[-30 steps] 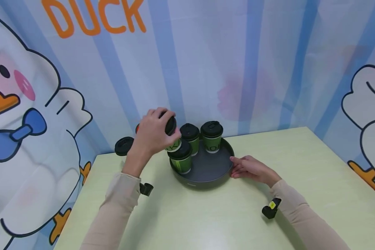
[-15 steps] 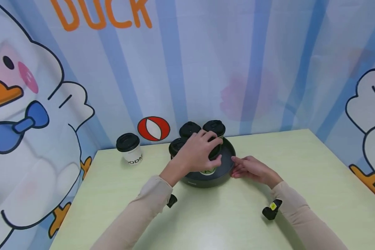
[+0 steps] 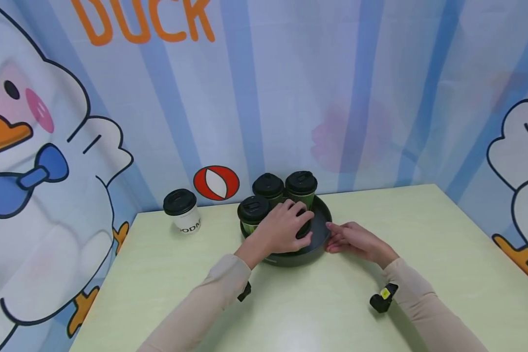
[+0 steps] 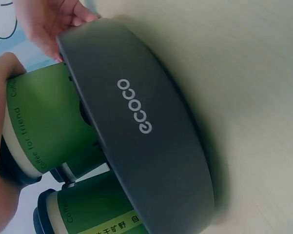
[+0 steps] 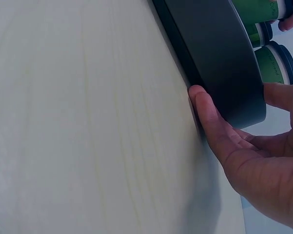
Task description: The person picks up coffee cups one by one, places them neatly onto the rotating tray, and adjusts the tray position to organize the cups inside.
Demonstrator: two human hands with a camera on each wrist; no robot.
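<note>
My left hand (image 3: pixel 283 227) grips a green paper coffee cup (image 4: pixel 46 117) by its black lid, with the cup's lower part inside a round dark grey tray (image 4: pixel 136 146). In the head view that hand hides most of the cup. My right hand (image 3: pixel 356 240) holds the tray's right side, thumb at the rim and fingers (image 5: pixel 207 109) low against the outer wall. Three other green cups with black lids stand in the tray: a front left cup (image 3: pixel 253 210), a back left cup (image 3: pixel 268 187) and a back right cup (image 3: pixel 301 186).
A white paper cup (image 3: pixel 182 210) with a black lid stands on the pale table (image 3: pixel 317 308), left of the tray. Behind the table hangs a blue striped curtain (image 3: pixel 281 98) with duck drawings. Each wrist wears a small black camera (image 3: pixel 382 298).
My left hand has carried the green cup rightward from above the front left cup and lowered it into the tray's front. My right hand keeps its place on the rim.
</note>
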